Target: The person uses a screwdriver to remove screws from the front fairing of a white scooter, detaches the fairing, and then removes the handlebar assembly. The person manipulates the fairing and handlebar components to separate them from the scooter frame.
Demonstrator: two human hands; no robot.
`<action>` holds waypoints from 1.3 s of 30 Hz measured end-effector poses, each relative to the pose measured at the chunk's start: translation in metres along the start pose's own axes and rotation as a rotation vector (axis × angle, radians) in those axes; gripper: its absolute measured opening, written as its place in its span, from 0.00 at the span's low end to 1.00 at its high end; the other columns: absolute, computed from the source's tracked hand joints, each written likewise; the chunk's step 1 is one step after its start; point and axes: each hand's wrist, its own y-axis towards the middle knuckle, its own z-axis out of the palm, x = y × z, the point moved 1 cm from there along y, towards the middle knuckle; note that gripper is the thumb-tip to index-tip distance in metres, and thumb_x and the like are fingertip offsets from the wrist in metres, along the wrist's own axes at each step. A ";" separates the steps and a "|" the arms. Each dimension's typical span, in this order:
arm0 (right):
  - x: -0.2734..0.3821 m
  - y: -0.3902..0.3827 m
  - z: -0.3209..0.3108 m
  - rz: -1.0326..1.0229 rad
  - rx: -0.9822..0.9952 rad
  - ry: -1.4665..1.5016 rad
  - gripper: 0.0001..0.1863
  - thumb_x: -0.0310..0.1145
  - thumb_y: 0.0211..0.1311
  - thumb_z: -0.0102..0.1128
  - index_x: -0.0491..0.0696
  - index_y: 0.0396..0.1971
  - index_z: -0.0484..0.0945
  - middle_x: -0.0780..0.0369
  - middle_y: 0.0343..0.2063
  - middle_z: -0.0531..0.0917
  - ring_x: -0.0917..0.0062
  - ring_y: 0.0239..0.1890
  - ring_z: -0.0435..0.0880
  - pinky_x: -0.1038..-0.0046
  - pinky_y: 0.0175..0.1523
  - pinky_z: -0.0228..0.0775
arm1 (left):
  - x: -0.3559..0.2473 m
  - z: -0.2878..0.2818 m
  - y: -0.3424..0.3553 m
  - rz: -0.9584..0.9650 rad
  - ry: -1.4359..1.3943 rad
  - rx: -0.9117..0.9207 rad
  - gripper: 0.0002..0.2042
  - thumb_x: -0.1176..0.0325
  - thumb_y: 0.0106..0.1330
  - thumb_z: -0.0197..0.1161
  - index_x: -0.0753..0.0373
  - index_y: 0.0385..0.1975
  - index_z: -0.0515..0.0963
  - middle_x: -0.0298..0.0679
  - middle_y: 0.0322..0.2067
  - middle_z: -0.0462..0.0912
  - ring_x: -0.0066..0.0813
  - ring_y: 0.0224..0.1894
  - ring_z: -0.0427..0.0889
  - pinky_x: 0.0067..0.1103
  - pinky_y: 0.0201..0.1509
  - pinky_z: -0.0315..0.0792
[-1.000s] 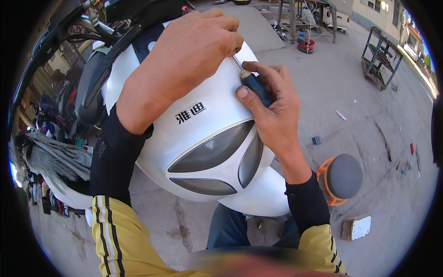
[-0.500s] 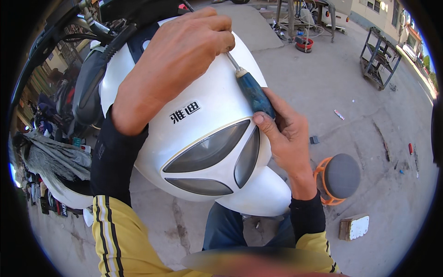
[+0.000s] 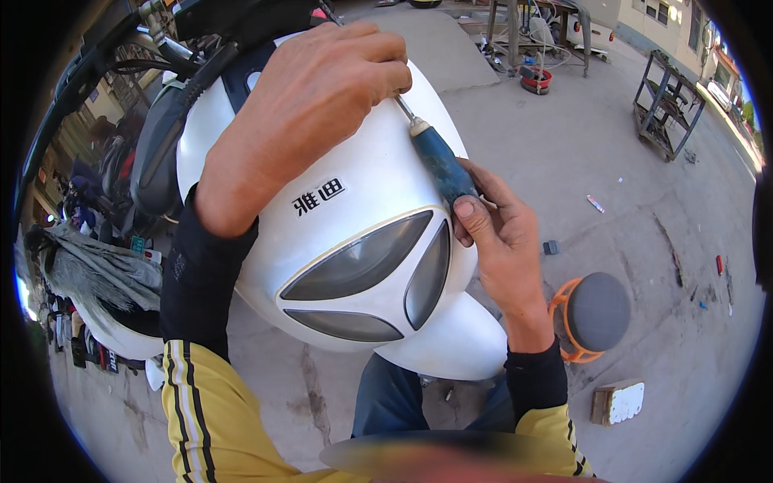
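A screwdriver with a worn blue handle (image 3: 437,157) and a thin metal shaft lies slantwise above the white front panel (image 3: 370,165) of a scooter. My right hand (image 3: 507,241) grips the butt of the handle, the thumb on top and the fingers curled beneath. Farther up, my left hand (image 3: 326,97) is closed over the shaft, its fingers bent down and partly hidden by its own back. The tip and whatever it touches cannot be made out behind that hand. Nearer me, the panel carries a three-part dark headlight (image 3: 362,270), with a white front fender (image 3: 451,342) below.
Black handlebar parts and cables (image 3: 181,60) crowd the upper left. A grey cover (image 3: 97,270) drapes another vehicle at left. On the concrete at right are an orange-legged stool (image 3: 597,316), a white-faced block (image 3: 618,402) and a metal cart (image 3: 667,105). A red basin (image 3: 535,80) sits farther off.
My right thumb and fingers have shifted slightly on the screwdriver handle, and the handle has moved a little to the left. My left hand stays closed at the shaft.
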 end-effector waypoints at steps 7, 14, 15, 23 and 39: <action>-0.003 0.005 0.001 -0.257 -0.113 -0.176 0.28 0.23 0.65 0.75 0.39 0.65 0.80 0.67 0.42 0.73 0.82 0.38 0.77 0.79 0.43 0.74 | -0.006 0.002 0.005 0.078 -0.043 0.043 0.11 0.77 0.60 0.67 0.62 0.40 0.91 0.38 0.44 0.88 0.38 0.50 0.85 0.30 0.55 0.78; 0.007 0.007 -0.017 0.176 0.062 0.296 0.35 0.28 0.66 0.76 0.36 0.70 0.72 0.55 0.52 0.80 0.76 0.47 0.82 0.73 0.53 0.78 | -0.008 0.000 0.005 0.064 -0.049 0.022 0.10 0.77 0.59 0.67 0.63 0.38 0.90 0.39 0.44 0.88 0.39 0.50 0.85 0.30 0.54 0.79; 0.004 0.008 -0.014 0.151 0.027 0.243 0.34 0.27 0.65 0.76 0.36 0.69 0.73 0.56 0.51 0.81 0.76 0.48 0.82 0.74 0.53 0.78 | -0.008 -0.001 0.005 0.070 -0.042 0.011 0.10 0.77 0.59 0.67 0.63 0.38 0.90 0.39 0.44 0.88 0.39 0.50 0.85 0.30 0.54 0.79; -0.013 0.010 0.001 -0.189 -0.159 -0.023 0.31 0.26 0.64 0.77 0.37 0.64 0.76 0.58 0.54 0.83 0.76 0.54 0.81 0.74 0.61 0.75 | -0.007 0.012 0.003 0.061 -0.027 -0.028 0.08 0.74 0.61 0.68 0.61 0.38 0.91 0.36 0.39 0.88 0.34 0.48 0.85 0.29 0.54 0.78; -0.018 0.004 -0.001 -0.350 -0.236 -0.162 0.32 0.22 0.63 0.77 0.35 0.65 0.72 0.58 0.52 0.82 0.77 0.49 0.82 0.75 0.54 0.79 | -0.009 0.013 0.000 0.070 -0.072 -0.107 0.04 0.70 0.57 0.67 0.57 0.25 0.87 0.42 0.28 0.90 0.44 0.36 0.92 0.48 0.46 0.83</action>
